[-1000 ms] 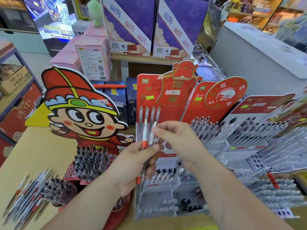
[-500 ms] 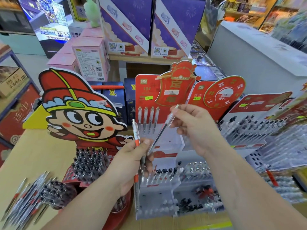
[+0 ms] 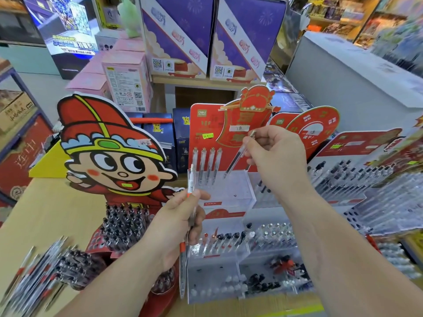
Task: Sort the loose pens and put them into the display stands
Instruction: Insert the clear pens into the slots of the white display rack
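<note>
My right hand (image 3: 278, 156) pinches a clear black-ink pen (image 3: 237, 157), tilted with its tip just above the top tier of the clear acrylic display stand (image 3: 231, 193). Several pens (image 3: 207, 164) stand upright in that tier against the red backboard. In front of the stand's left edge, my left hand (image 3: 178, 225) grips a clear pen with red bands (image 3: 190, 186), held upright; more pen shafts show below the fist. Lower tiers (image 3: 225, 244) hold rows of black- and red-capped pens.
A heap of loose pens (image 3: 34, 273) lies at the lower left on the wooden table (image 3: 45, 216). A red cartoon-figure stand (image 3: 107, 154) with black-capped pens (image 3: 124, 225) sits at the left. More pen stands (image 3: 357, 179) crowd the right. Boxes stand behind.
My right hand pulled one clear pen away from the bunch in my left hand, lifted it up and right, and now tilts it over the stand's top tier. The left hand stayed near the stand's left edge.
</note>
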{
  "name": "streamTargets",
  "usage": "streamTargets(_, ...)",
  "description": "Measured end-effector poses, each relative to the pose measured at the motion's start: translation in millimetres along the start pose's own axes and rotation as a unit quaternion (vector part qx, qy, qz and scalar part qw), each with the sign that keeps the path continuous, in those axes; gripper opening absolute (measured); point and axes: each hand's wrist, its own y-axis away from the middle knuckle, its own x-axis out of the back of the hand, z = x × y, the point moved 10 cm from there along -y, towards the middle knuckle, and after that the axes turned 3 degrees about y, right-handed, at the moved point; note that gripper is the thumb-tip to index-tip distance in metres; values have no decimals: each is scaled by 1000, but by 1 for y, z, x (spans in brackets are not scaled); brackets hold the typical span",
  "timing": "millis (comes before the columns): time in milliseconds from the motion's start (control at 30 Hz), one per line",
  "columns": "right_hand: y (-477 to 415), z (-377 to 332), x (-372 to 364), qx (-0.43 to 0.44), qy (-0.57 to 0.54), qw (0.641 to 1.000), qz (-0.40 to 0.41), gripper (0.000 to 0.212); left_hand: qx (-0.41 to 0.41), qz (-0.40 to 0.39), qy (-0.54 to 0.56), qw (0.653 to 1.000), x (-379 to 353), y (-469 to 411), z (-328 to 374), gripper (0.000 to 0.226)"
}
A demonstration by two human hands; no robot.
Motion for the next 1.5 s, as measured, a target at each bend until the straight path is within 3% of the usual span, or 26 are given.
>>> streamTargets(400, 2, -10, -21, 75, 100, 991, 36, 9, 17, -6, 61, 998, 8, 1, -2, 32)
streamTargets(800, 8, 9, -48, 54, 140, 988, -27, 7, 7, -3, 77, 997, 10, 4, -1, 34)
streamTargets(1500, 5, 22, -56, 13, 141, 989, -40, 10, -3, -17, 93, 996, 6, 8, 0, 31)
